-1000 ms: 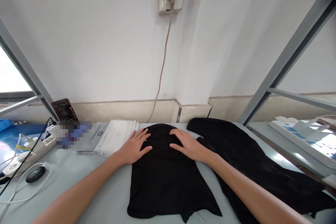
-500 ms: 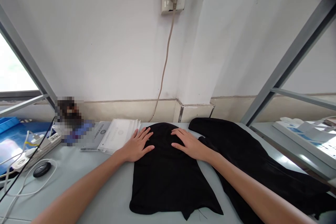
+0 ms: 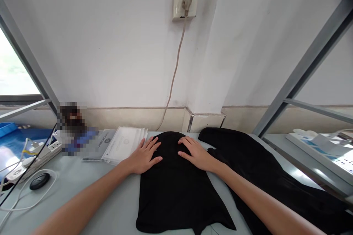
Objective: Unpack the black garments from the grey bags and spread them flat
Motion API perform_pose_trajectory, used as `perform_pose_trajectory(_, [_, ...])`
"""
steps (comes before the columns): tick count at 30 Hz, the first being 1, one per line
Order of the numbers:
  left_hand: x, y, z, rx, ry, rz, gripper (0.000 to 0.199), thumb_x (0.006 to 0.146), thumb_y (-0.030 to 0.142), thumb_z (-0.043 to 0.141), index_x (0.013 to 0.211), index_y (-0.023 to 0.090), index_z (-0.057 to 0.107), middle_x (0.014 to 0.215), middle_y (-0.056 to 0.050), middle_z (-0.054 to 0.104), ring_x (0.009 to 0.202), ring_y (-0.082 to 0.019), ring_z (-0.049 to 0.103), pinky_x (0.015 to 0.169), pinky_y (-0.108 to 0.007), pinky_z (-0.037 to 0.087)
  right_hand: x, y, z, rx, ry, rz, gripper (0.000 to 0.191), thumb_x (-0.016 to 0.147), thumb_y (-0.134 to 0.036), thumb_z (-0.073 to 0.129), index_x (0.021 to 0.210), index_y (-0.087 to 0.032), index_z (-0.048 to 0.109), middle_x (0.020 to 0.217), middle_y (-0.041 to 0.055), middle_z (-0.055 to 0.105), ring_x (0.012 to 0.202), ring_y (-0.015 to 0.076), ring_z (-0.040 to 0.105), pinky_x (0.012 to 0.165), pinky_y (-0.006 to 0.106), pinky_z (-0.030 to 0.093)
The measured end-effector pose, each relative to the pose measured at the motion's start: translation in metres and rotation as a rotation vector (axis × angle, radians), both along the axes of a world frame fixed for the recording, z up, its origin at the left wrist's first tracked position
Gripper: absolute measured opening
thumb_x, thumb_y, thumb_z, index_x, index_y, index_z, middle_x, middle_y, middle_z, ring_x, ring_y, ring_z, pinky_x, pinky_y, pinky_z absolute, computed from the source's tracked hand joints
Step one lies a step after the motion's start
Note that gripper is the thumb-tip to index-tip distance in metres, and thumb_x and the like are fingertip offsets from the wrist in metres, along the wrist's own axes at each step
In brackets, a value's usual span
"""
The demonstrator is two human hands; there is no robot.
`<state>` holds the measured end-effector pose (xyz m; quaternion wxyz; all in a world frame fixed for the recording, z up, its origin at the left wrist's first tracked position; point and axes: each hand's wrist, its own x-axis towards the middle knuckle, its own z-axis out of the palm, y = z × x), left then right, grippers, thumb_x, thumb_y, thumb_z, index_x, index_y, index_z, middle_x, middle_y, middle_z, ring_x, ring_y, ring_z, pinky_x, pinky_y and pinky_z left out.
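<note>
A piece of black cloth (image 3: 176, 191) with a rounded far end lies spread on the grey table in front of me. My left hand (image 3: 143, 156) rests flat on its upper left edge, fingers spread, holding nothing. Opposite it, my right hand (image 3: 197, 153) lies on the upper right part, palm down, with the thumb apart from the fingers and nothing held. A second, longer black cloth (image 3: 248, 158) stretches across the right side, passing beneath my right forearm.
Plastic packets (image 3: 124, 145) lie left of my left hand. Farther left are a power strip (image 3: 35, 163), white cables and a black round object (image 3: 40, 181). A wall socket (image 3: 186, 2) holds a plug. Metal frame bars (image 3: 300, 66) slant at both sides.
The view has shifted slightly, so the wall and table sit a little lower. My right hand has moved slightly left on the cloth; my left hand stays at its edge.
</note>
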<state>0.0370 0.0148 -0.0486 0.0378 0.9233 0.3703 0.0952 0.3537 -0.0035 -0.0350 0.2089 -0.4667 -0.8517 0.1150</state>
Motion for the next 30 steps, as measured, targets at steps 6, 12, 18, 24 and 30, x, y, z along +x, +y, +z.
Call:
perform_pose_trajectory(6, [0.000,-0.001,0.000,0.004,-0.013,0.001,0.069,0.110,0.064,0.031,0.170,0.035,0.016,0.177,-0.004,0.017,0.164,-0.029,0.012,0.132,-0.055,0.014,-0.001,0.002,0.000,-0.008,0.007,-0.005,0.042,0.106,-0.060,0.043,0.130,-0.029,0.058,0.137,0.0114,0.060,0.127,0.0318,0.056,0.110,0.049,0.044])
perform_pose_trajectory(12, [0.002,-0.003,0.004,-0.032,-0.002,0.004,0.070,0.110,0.066,0.028,0.170,0.033,0.017,0.177,-0.004,0.016,0.164,-0.029,0.009,0.132,-0.056,0.011,-0.002,0.003,-0.001,0.000,-0.003,-0.008,0.040,0.106,-0.058,0.043,0.129,-0.030,0.057,0.136,0.0110,0.061,0.126,0.0317,0.057,0.110,0.050,0.044])
perform_pose_trajectory(18, [0.005,-0.005,0.005,-0.060,0.007,0.007,0.072,0.109,0.068,0.024,0.170,0.031,0.017,0.177,-0.005,0.014,0.164,-0.030,0.007,0.132,-0.057,0.010,-0.004,0.007,-0.006,0.000,-0.018,-0.020,0.036,0.106,-0.054,0.046,0.128,-0.028,0.057,0.136,0.0109,0.060,0.127,0.0310,0.056,0.111,0.049,0.044])
perform_pose_trajectory(24, [0.004,-0.005,0.006,-0.081,0.019,0.011,0.073,0.109,0.069,0.023,0.171,0.030,0.014,0.178,-0.005,0.011,0.164,-0.031,0.005,0.132,-0.056,0.006,-0.004,0.006,-0.006,0.004,-0.011,-0.017,0.034,0.106,-0.053,0.047,0.127,-0.027,0.056,0.136,0.0111,0.061,0.125,0.0303,0.056,0.110,0.048,0.044])
perform_pose_trajectory(30, [0.006,-0.008,0.014,-0.118,0.046,0.026,0.075,0.109,0.070,0.021,0.171,0.028,0.016,0.178,-0.005,0.010,0.165,-0.030,0.003,0.133,-0.053,0.004,-0.004,0.005,-0.004,0.003,0.009,-0.005,0.034,0.107,-0.052,0.046,0.128,-0.027,0.056,0.135,0.0115,0.061,0.126,0.0305,0.056,0.109,0.048,0.044])
